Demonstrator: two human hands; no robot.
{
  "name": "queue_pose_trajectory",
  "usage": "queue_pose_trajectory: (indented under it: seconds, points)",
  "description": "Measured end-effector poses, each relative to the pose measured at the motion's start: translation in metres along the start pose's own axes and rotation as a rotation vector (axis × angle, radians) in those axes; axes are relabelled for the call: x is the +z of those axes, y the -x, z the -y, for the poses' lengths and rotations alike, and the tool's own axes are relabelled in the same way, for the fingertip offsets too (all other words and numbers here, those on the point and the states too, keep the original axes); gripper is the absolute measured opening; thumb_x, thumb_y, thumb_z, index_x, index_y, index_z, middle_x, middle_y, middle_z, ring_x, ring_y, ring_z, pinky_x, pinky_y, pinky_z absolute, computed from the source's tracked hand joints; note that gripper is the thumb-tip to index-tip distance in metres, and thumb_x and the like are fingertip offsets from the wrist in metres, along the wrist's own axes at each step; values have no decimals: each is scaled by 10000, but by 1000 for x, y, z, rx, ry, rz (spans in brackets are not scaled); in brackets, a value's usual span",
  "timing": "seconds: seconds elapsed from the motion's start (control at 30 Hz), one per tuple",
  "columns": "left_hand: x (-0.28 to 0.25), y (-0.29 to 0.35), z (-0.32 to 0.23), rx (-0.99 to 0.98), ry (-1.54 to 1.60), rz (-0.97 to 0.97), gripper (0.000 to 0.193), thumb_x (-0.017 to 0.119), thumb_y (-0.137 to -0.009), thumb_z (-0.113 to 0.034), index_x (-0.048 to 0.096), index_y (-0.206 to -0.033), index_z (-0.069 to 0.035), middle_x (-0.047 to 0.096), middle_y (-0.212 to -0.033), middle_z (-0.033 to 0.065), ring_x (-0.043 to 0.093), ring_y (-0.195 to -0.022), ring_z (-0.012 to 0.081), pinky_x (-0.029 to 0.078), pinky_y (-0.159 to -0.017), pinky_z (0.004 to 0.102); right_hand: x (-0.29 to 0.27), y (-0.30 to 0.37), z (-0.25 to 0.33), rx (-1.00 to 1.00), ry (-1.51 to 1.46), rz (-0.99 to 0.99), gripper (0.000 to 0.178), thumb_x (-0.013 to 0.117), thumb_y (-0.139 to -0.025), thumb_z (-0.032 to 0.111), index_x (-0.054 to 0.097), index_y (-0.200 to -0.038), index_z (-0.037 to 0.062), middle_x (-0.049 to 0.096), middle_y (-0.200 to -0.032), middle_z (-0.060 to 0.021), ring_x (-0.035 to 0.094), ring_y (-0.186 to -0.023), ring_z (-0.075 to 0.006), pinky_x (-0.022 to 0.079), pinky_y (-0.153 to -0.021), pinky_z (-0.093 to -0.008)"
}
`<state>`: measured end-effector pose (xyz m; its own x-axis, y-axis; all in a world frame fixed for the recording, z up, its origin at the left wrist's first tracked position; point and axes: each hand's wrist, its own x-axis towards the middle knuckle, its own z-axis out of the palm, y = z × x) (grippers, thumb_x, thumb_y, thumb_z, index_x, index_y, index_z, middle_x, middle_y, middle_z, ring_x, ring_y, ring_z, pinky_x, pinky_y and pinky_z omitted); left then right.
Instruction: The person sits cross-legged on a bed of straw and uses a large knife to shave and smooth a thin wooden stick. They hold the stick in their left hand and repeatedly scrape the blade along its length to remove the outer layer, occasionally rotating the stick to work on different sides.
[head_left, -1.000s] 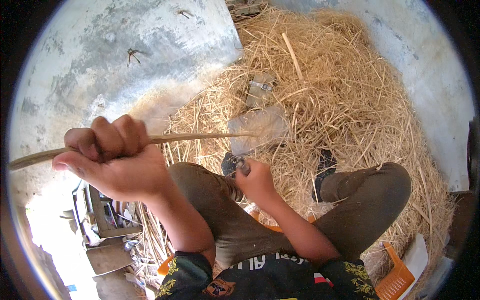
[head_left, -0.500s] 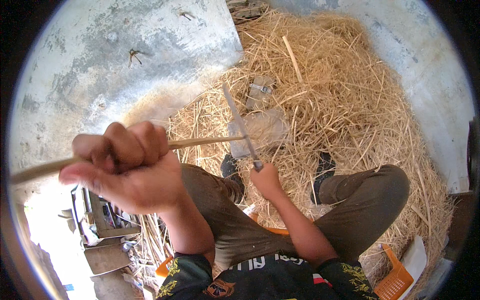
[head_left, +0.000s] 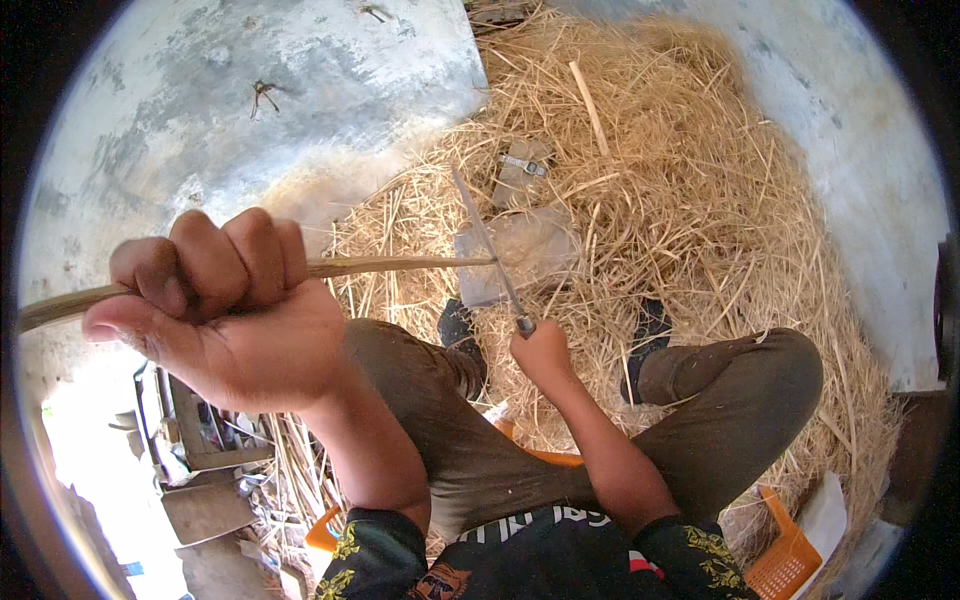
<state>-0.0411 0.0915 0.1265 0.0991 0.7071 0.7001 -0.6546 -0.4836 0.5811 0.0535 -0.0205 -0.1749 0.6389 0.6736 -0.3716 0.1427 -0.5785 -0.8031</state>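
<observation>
My left hand (head_left: 215, 310) is raised at the left, its fingers wrapped round a long thin wooden stick (head_left: 400, 264). The stick runs sideways, one end past the left rim of the view, the other reaching the middle. There its tip meets the blade of a long knife (head_left: 483, 228). In front of my lap, my right hand (head_left: 545, 355) is closed on the knife's dark handle, with the blade pointing away and slightly left. Beneath the blade lies a flat grey block (head_left: 480, 285), partly strewn with shavings.
Straw-like shavings (head_left: 690, 180) are heaped between pale walls. A wristwatch (head_left: 525, 166) rests on a small block beyond the knife. One pale strip (head_left: 588, 108) lies on the heap. An orange plastic basket or seat part (head_left: 785, 560) is at lower right; shelves (head_left: 205, 420) stand at lower left.
My left hand has moved left and slightly up, drawing the stick with it. The knife in my right hand has shifted slightly right, its tip still pointing away.
</observation>
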Motion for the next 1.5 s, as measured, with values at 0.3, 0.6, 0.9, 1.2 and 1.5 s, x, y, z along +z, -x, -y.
queue_pose_trajectory:
  seconds: [0.3, 0.6, 0.9, 1.2, 1.5]
  points:
    - [-2, -4, 3, 80, -165, -92, 469, 476, -985, -571, 367, -738, -188, 192, -572, -57, 148, -503, 79, 131, -471, 265, -35, 49, 85, -474, -6, -134, 204, 632, -820, 141, 603, -716, -32, 588, -605, -211, 594, -537, -332, 472, -554, -406]
    - [-8, -1, 4, 90, -151, -79, 477, 483, -981, -570, 373, -739, -174, 226, -605, -54, 165, -514, 76, 132, -469, 268, -3, 3, 8, -52, 113, -38, 215, 653, -807, 162, 624, -748, -42, 617, -635, -221, 640, -605, -383, 484, -574, -433]
    - [-6, -7, 2, 65, -165, -131, 477, 480, -979, -580, 363, -744, -181, 224, -602, -55, 155, -513, 78, 123, -470, 267, -26, 28, 57, -221, 9, 86, 280, 679, -811, 263, 683, -893, -5, 681, -791, -223, 680, -767, -406, 530, -713, -470]
    - [-8, -3, 8, 29, -35, 34, 484, 474, -976, -595, 352, -754, -183, 198, -570, -54, 125, -488, 85, 103, -460, 284, 20, 3, -19, 60, 87, -105, 255, 652, -805, 231, 678, -809, -22, 664, -771, -250, 669, -772, -429, 512, -684, -489]
    - [-13, -8, 5, 63, -126, -96, 510, 491, -960, -618, 334, -737, -187, 205, -559, -57, 129, -479, 79, 101, -451, 285, -13, 27, 42, -149, -54, 26, 245, 669, -794, 226, 675, -812, -18, 651, -720, -253, 660, -704, -426, 509, -661, -488]
